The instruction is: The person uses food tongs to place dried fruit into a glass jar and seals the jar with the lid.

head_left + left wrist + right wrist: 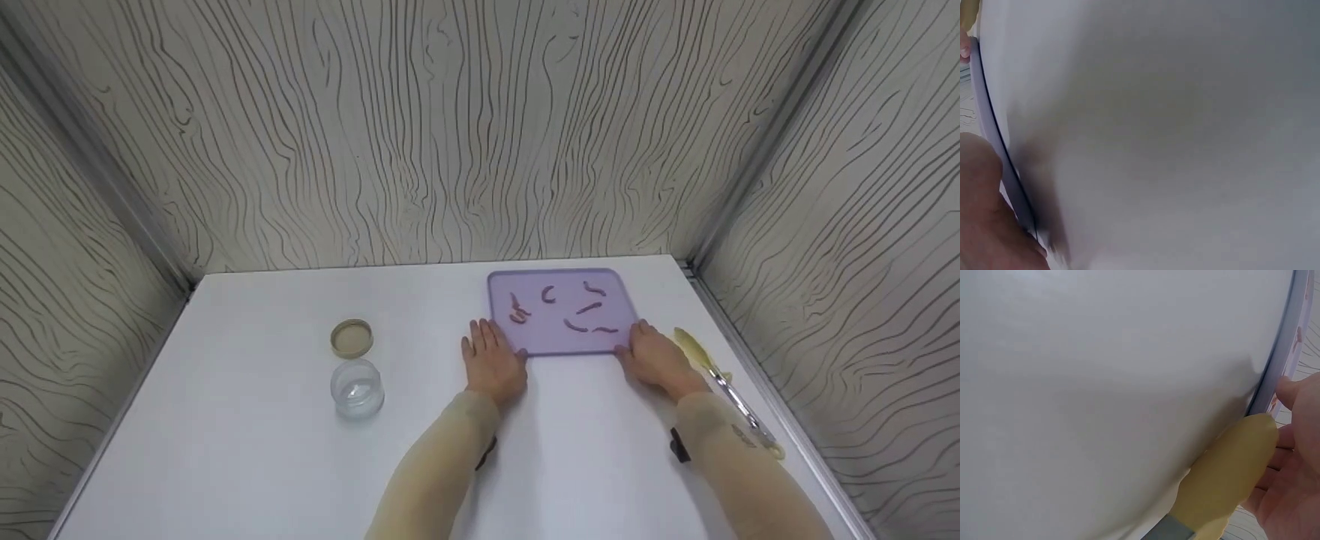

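A shallow purple tray (pixel 536 334) lies at the back right of the table, with several thin reddish-brown worm-like pieces (pixel 590 308) scattered over it. My left hand (pixel 495 373) touches the tray's near left corner, its fingers straight and pointing away. At the near right corner, my right hand (pixel 660 364) has its thumb against the front rim and its fingers along the right side. In the right wrist view that thumb rests by the rim (pixel 1275 368). Close beside the right hand lie tongs (pixel 739 401) with yellow tips (pixel 1227 467) and metal arms.
A clear glass jar (pixel 357 394) stands on the left part of the white table (pixel 247 420). Just behind it lies a round gold-rimmed lid (pixel 352 339). Wood-grain panels (pixel 420 150) enclose the table at the back and both sides.
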`<state>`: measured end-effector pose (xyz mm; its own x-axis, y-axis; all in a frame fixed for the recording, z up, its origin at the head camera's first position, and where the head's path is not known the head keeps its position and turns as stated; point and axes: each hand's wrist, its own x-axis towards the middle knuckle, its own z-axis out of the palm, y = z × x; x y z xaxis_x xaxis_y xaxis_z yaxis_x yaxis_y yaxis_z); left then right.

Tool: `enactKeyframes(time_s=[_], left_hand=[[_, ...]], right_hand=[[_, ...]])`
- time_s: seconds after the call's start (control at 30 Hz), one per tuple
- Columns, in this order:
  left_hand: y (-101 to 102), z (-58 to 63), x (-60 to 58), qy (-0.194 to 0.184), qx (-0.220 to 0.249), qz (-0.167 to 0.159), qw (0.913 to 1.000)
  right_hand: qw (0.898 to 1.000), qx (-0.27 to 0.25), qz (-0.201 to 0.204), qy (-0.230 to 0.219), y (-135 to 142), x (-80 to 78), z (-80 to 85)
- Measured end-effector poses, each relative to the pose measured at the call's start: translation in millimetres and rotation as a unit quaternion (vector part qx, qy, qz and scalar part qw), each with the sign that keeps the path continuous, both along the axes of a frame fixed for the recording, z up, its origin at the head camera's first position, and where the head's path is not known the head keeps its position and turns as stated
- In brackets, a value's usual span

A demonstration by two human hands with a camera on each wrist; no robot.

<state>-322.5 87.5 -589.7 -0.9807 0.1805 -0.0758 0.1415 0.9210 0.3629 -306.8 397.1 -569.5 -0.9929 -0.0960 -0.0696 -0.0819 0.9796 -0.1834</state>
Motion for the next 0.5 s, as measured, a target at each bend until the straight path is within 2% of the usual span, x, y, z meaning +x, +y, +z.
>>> enactKeyframes(time_s=[0.5], left_hand=[[-25, 0.8, -4.3, -0.014, -0.008, 0.013, 0.9998]], right_hand=[[1.000, -0.005, 0.009, 0.002, -24, -5.2, -1.0]])
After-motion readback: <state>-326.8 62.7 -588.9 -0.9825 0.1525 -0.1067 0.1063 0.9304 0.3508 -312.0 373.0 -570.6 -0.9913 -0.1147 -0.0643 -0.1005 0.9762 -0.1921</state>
